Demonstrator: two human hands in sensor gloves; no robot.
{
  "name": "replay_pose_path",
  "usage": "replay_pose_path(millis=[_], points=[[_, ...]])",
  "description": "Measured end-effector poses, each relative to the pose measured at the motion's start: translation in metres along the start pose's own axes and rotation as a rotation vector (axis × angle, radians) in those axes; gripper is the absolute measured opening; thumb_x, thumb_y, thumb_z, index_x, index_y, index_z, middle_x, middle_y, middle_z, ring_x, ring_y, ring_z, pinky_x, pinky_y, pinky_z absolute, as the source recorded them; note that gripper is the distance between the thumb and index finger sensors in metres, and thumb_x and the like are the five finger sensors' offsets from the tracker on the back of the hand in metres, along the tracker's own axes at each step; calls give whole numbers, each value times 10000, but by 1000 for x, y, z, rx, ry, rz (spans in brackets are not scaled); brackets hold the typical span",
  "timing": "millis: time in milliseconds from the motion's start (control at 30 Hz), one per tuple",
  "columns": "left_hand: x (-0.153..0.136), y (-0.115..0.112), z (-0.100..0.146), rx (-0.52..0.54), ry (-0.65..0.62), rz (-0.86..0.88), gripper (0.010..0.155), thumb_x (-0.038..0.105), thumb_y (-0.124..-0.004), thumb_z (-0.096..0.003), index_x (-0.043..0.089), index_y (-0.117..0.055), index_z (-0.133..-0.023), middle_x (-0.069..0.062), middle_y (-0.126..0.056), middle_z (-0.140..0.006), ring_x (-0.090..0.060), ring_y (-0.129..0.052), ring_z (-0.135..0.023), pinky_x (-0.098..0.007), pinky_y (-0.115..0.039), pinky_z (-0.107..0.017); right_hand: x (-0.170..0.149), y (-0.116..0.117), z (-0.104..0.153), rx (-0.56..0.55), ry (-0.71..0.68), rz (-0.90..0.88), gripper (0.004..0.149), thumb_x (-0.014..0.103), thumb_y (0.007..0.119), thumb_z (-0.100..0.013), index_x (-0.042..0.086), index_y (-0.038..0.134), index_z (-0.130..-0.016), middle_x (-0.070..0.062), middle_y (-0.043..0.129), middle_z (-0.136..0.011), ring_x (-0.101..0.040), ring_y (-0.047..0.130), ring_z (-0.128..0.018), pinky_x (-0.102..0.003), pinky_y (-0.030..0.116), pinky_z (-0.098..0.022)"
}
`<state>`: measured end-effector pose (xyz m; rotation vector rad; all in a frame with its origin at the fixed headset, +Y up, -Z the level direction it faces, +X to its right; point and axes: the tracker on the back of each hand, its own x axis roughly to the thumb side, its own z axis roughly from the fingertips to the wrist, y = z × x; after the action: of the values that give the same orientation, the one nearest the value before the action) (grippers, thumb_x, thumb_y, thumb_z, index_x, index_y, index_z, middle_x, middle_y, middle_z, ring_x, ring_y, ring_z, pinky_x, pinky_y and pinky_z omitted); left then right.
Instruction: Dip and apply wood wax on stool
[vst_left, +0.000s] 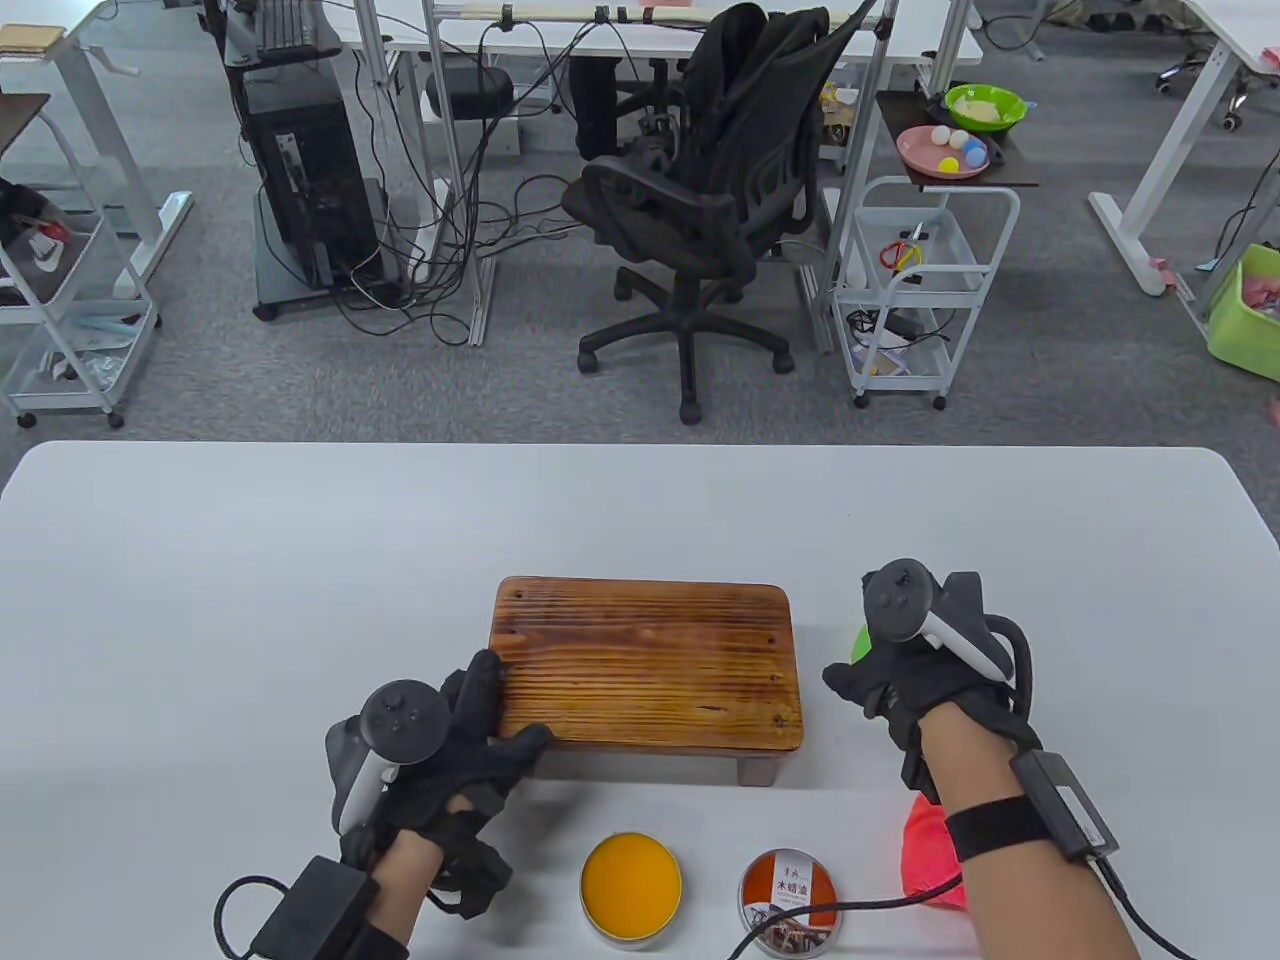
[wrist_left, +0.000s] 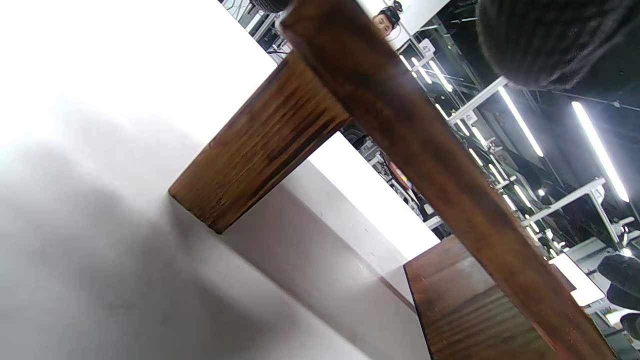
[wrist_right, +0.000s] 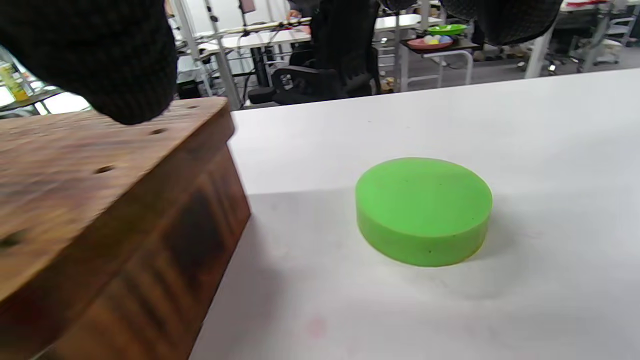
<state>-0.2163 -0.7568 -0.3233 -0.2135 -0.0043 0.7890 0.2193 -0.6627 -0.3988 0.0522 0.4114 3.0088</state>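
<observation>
A brown wooden stool (vst_left: 645, 660) stands mid-table; it also shows in the left wrist view (wrist_left: 400, 115) and the right wrist view (wrist_right: 100, 200). My left hand (vst_left: 490, 715) holds its front left corner, fingers (wrist_left: 545, 40) on top and thumb along the front edge. My right hand (vst_left: 870, 675) hovers open to the right of the stool, just above a round green sponge (wrist_right: 422, 207) that lies free on the table and is mostly hidden under the hand in the table view (vst_left: 860, 643). An open tin of orange wax (vst_left: 631, 886) sits in front of the stool.
The tin's lid (vst_left: 790, 903) lies to the right of the wax tin. A red cloth (vst_left: 925, 850) lies under my right forearm. An office chair (vst_left: 690, 200) and carts stand beyond the table's far edge.
</observation>
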Motion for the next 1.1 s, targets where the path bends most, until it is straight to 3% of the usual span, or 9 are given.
replay_pose_path(millis=[200, 433, 833, 1100], points=[[6, 3, 36, -1, -68, -18, 1057, 741, -808, -417, 323, -162, -1141, -199, -183, -1220, -596, -125, -1044, -830, -183, -642, 19, 16, 51, 86, -93, 44, 1090, 685, 899, -344, 68, 422, -1105, -355, 374, -1107, -660, 526, -926, -670, 652, -640], [2, -11, 72, -65, -129, -10, 1060, 739, -810, -417, 311, -166, -1143, -209, -184, -1217, -605, -139, -1040, -829, -197, -644, 42, 63, 89, 255, -188, 88, 1142, 710, 930, -316, 25, 444, -1090, -370, 395, -1097, -667, 556, -912, -665, 678, -629], [-7, -38, 86, -122, -169, -54, 1060, 742, -802, -414, 308, -163, -1140, -207, -192, -1215, -605, -157, -1041, -827, -209, -645, 70, 133, 89, 379, -237, 122, 1227, 697, 981, -285, 75, 295, -1089, -338, 230, -1096, -675, 463, -923, -706, 657, -627], [-14, -46, 81, -155, -150, -68, 1056, 741, -799, -415, 305, -166, -1140, -206, -201, -1215, -602, -164, -1044, -826, -211, -647, 76, 159, 79, 391, -228, 158, 1168, 648, 988, -312, 126, 274, -1074, -300, 177, -1090, -664, 408, -932, -707, 644, -632]])
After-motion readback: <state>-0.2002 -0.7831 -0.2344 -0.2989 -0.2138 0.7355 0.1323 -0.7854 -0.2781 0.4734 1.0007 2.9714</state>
